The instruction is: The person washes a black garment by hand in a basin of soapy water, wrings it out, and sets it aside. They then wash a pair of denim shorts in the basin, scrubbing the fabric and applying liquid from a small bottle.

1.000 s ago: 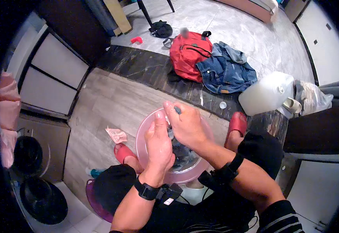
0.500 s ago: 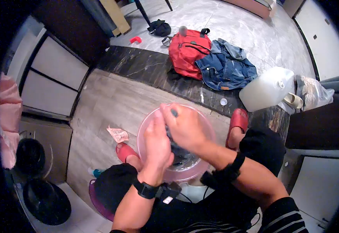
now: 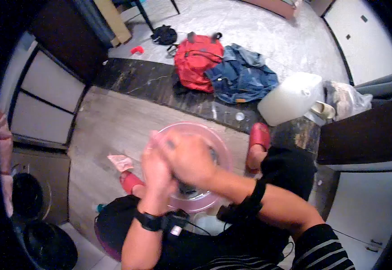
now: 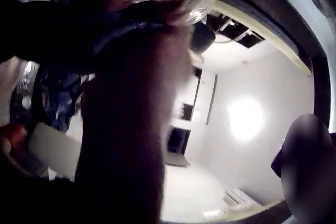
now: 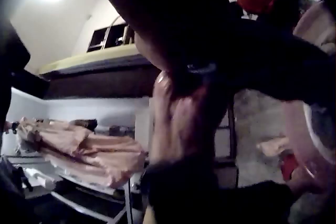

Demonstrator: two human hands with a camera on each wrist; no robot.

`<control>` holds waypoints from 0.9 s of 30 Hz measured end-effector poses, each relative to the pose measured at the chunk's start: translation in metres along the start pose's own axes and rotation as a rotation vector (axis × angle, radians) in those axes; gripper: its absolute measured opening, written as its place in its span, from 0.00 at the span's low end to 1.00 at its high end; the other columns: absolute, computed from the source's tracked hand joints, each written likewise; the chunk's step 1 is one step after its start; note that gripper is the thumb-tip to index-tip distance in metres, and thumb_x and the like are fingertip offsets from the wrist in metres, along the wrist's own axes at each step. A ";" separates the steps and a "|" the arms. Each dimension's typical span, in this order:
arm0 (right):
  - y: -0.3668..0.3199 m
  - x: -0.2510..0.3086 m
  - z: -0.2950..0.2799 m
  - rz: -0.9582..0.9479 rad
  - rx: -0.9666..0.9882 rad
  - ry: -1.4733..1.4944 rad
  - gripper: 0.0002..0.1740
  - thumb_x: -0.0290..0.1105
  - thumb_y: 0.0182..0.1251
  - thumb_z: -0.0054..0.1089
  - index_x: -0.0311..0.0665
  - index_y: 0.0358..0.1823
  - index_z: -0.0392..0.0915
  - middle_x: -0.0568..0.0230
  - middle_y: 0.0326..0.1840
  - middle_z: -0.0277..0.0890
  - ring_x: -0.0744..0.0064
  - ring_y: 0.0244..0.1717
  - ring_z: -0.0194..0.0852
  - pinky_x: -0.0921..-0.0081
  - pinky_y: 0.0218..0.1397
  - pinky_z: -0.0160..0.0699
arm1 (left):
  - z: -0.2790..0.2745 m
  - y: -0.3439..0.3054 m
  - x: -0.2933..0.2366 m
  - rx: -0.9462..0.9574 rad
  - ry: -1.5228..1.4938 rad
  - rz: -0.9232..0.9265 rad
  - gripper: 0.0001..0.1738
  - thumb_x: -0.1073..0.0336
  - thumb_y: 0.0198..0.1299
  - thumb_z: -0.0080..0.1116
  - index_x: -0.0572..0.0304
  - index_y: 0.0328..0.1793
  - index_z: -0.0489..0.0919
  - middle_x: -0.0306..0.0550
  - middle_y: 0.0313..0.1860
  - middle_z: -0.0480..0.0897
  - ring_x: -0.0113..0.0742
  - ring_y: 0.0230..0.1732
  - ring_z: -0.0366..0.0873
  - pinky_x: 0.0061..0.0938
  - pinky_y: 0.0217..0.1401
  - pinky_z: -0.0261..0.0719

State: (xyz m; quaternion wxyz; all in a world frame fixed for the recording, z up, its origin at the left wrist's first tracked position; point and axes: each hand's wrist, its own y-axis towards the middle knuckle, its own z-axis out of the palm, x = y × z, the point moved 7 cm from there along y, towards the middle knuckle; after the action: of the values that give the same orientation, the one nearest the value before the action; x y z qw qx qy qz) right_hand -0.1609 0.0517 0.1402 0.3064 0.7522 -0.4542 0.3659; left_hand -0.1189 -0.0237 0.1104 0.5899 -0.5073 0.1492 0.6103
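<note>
- While motion blurs both hands, the left hand [image 3: 154, 170] and right hand [image 3: 189, 157] can be seen pressed together over the basin [image 3: 225, 150]. They enclose a dark cloth [image 3: 186, 186]. The fingers of each seem curled onto it, with the right hand lying over the left.
- The cloth sits between the palms above the basin's middle, and a dark end hangs towards the bottom.
- To rub well, I judge:
  - Work one fold against another in short strokes.
  - Stay low inside the rim so that splashes land in the basin.
  - Turn a fresh patch into the grip now and then.
- The pink basin stands on the floor between the person's feet, which are in red slippers [image 3: 259, 135]. A shine at its bottom suggests shallow water, though the blur hides how much.
- A white jug [image 3: 290, 96] sits just past the right foot. I cannot tell what it holds.
- A red backpack [image 3: 196, 60] and a denim jacket [image 3: 243, 78] lie touching on the floor beyond.
- A clear bag [image 3: 346, 101] beside the jug holds something pale.
</note>
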 end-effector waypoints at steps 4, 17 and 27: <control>0.000 0.011 -0.009 -0.045 0.032 -0.008 0.21 0.46 0.69 0.50 0.33 0.34 0.77 0.45 0.28 0.77 0.43 0.27 0.76 0.54 0.30 0.75 | -0.010 -0.003 0.014 -0.138 -0.108 -0.035 0.20 0.48 0.71 0.44 0.58 0.49 0.73 0.41 0.39 0.77 0.31 0.40 0.77 0.27 0.43 0.78; -0.023 0.033 0.004 -0.327 0.020 -0.138 0.15 0.42 0.68 0.52 0.36 0.37 0.77 0.48 0.24 0.76 0.46 0.24 0.75 0.56 0.30 0.73 | -0.016 -0.004 0.005 -0.143 0.002 -0.013 0.21 0.49 0.73 0.41 0.59 0.45 0.74 0.37 0.36 0.75 0.25 0.37 0.74 0.23 0.39 0.75; 0.013 -0.046 -0.030 0.478 -0.063 0.561 0.27 0.57 0.72 0.45 0.38 0.35 0.74 0.75 0.22 0.64 0.85 0.25 0.58 0.81 0.29 0.61 | 0.001 -0.010 -0.040 -0.049 -0.045 0.071 0.19 0.47 0.70 0.46 0.49 0.30 0.68 0.31 0.25 0.69 0.24 0.28 0.70 0.25 0.37 0.74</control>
State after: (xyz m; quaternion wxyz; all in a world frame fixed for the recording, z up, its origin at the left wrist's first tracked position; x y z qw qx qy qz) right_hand -0.1955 0.0919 0.1200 0.3477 0.4857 -0.5265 0.6050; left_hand -0.1190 -0.0429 0.1468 0.5583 -0.5020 0.1387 0.6458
